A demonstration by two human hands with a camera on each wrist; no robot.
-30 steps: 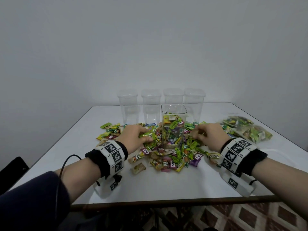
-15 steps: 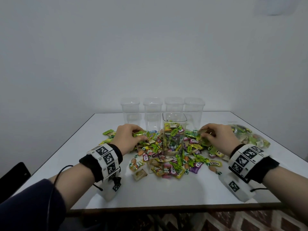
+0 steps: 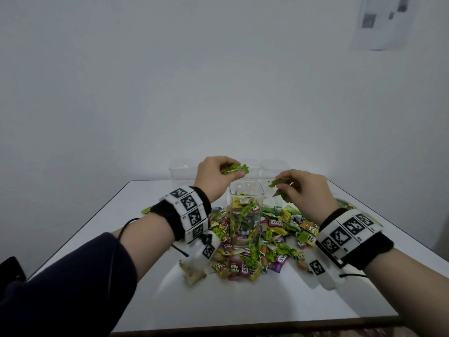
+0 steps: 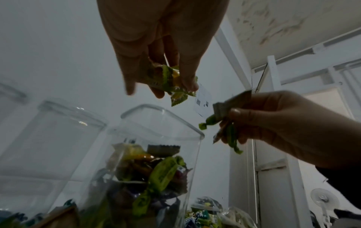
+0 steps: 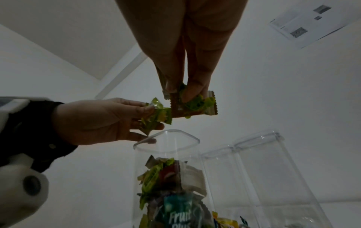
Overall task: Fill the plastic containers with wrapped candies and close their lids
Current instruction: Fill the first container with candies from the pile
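An open clear container (image 3: 246, 215), partly filled with wrapped candies, stands in the middle of a candy pile (image 3: 255, 254) on the white table (image 3: 243, 300). My left hand (image 3: 216, 177) is raised just left of the container's rim and pinches green wrapped candies (image 3: 234, 169). My right hand (image 3: 301, 190) hovers right of the rim and pinches green and brown candies (image 3: 279, 188). The wrist views show the left hand's candies (image 4: 171, 83) and the right hand's candies (image 5: 193, 104) above the container's mouth (image 4: 162, 120) (image 5: 168, 141).
Several empty clear containers (image 3: 181, 173) stand in a row behind the filled one, partly hidden by my hands. A bag of candies (image 3: 345, 204) lies at the table's right edge behind my right wrist. A paper sheet (image 3: 381, 23) hangs on the wall.
Both hands have lifted off the pile, each with candies pinched, and now hover at the container's rim. The head camera has tilted up.
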